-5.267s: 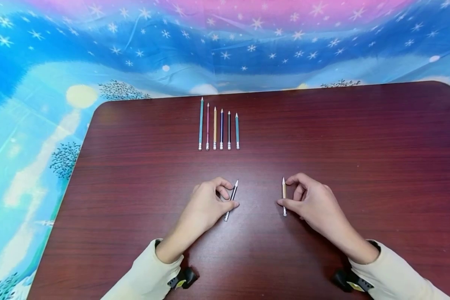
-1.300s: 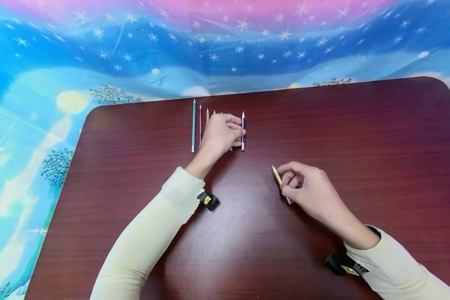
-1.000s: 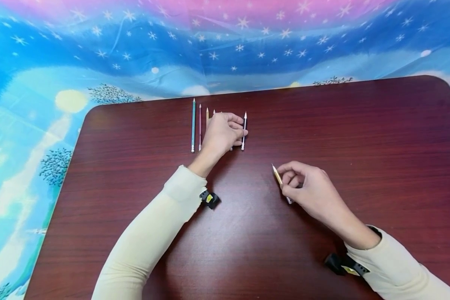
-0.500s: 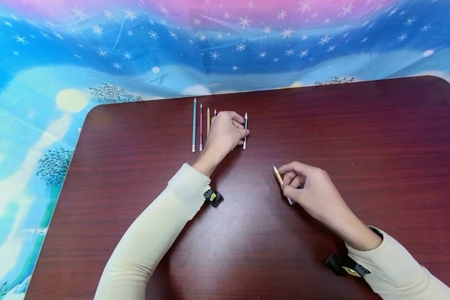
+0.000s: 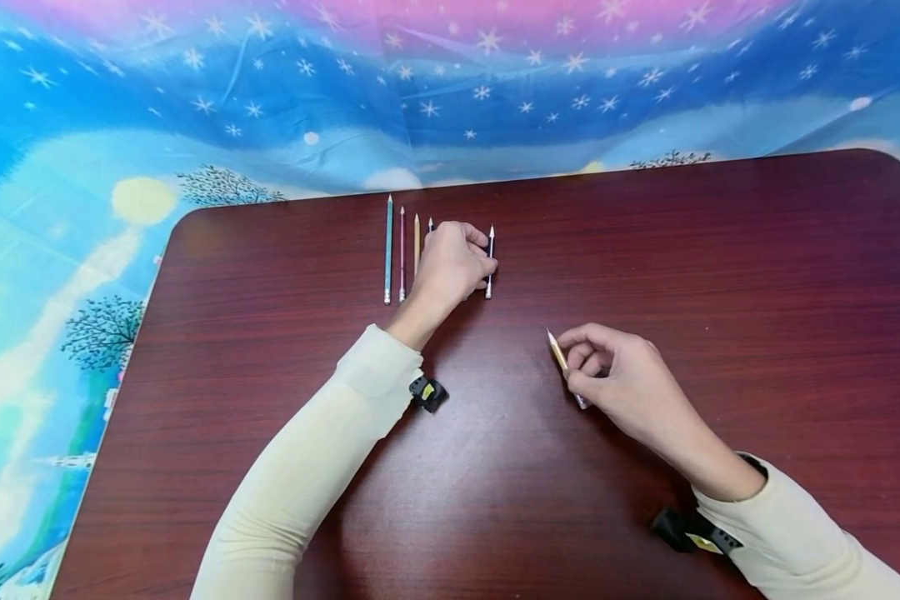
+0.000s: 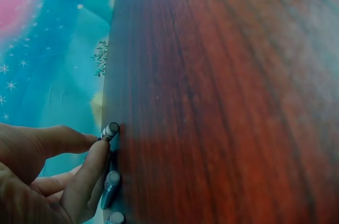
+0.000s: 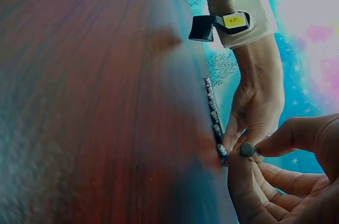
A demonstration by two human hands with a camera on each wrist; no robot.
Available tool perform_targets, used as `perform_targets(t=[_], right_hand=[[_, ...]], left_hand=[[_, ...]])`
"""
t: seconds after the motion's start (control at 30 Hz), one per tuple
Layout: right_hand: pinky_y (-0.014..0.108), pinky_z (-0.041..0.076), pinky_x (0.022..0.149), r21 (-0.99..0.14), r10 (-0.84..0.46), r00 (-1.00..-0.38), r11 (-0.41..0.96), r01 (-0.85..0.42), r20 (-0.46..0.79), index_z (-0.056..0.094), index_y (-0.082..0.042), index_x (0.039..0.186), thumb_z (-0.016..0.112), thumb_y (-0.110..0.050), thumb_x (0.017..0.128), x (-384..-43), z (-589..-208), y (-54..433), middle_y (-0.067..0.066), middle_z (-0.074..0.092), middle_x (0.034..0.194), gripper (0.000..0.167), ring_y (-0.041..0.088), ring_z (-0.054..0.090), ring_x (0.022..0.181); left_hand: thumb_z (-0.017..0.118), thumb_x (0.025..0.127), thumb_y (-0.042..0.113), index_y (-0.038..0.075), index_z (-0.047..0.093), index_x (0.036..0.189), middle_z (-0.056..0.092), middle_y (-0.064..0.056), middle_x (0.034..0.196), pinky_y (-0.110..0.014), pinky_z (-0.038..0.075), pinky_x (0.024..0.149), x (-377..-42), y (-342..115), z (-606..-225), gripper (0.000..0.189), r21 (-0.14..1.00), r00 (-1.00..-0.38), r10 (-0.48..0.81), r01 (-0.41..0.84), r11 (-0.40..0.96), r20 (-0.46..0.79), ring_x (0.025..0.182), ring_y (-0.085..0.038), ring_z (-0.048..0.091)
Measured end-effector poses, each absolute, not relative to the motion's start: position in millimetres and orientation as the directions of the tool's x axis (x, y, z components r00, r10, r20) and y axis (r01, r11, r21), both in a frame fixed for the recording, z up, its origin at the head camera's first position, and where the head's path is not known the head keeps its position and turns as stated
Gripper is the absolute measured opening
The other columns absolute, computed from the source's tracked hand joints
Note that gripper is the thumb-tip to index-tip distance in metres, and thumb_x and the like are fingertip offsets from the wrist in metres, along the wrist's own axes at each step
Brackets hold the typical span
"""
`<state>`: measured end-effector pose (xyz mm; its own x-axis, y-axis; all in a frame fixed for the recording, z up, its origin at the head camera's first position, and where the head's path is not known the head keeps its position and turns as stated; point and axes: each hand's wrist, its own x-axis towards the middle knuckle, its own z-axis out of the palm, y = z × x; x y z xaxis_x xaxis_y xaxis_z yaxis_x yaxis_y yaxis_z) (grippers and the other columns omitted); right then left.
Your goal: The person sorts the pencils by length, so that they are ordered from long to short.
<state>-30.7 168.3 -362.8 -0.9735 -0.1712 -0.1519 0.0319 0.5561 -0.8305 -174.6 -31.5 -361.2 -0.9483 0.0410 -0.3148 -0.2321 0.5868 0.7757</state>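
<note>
At the right end of a row of pencils, my left hand [image 5: 450, 262] pinches a short dark pencil [image 5: 491, 275] between thumb and fingers, its tip toward the far edge. In the left wrist view the eraser end of this dark pencil [image 6: 111, 128] shows beside the thumb. The row holds a long teal pencil [image 5: 388, 250], a maroon pencil [image 5: 402, 250], a yellow pencil [image 5: 417, 237] and a dark blue pencil [image 5: 431, 224]; my left hand hides the others. Nearer to me, my right hand [image 5: 618, 371] pinches a short gold pencil [image 5: 557, 350], tilted with its tip up-left.
A dark red wooden table [image 5: 720, 333] lies under both hands. Behind it hangs a blue and pink snow-scene cloth [image 5: 450, 83]. Black cameras are strapped at both cream-coloured sleeves, the left camera [image 5: 431, 393] and the right camera [image 5: 671, 529].
My left hand has carried the dark pencil from the near middle to the row's right end, straightening it. My right hand's gold pencil has tilted left. Over the last half second, both hands hardly move.
</note>
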Motion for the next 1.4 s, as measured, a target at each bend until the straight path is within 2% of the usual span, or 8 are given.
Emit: perform_targets(t=[0.33,0.73,1.4], right_hand=[[0.018,0.046,0.059,-0.831,-0.167,-0.973,0.554,0.041,-0.159,0.070,0.000,0.118,0.066,0.004,0.084,-29.7,-362.5,167.9,0.005,0.068,0.089,0.034,0.002,0.061,0.066],[0.018,0.047,0.059,-0.829,-0.163,-0.972,0.558,0.049,-0.167,0.070,0.000,0.118,0.066,0.005,0.085,-29.5,-362.7,168.9,0.005,0.068,0.089,0.034,0.002,0.061,0.067],[0.018,0.046,0.060,-0.829,-0.166,-0.972,0.557,0.048,-0.168,0.070,-0.001,0.119,0.067,0.005,0.084,-30.7,-362.2,169.4,0.004,0.069,0.089,0.035,0.002,0.061,0.067]], left_hand=[[0.076,0.094,0.006,0.003,0.073,0.114,0.079,-0.007,0.096,-0.026,0.063,0.070,-174.5,-29.0,-361.7,0.020,0.749,-0.949,0.058,-0.206,0.630,-0.310,0.075,-0.016,0.078],[0.074,0.095,0.005,0.006,0.072,0.122,0.076,-0.003,0.090,-0.025,0.061,0.064,-174.3,-30.9,-362.3,0.028,0.720,-0.955,0.061,-0.177,0.672,-0.292,0.071,-0.011,0.073],[0.070,0.097,0.002,0.006,0.069,0.130,0.074,-0.006,0.094,-0.024,0.062,0.066,-172.3,-36.1,-360.1,0.033,0.752,-0.950,0.062,-0.201,0.628,-0.306,0.080,-0.013,0.071]])
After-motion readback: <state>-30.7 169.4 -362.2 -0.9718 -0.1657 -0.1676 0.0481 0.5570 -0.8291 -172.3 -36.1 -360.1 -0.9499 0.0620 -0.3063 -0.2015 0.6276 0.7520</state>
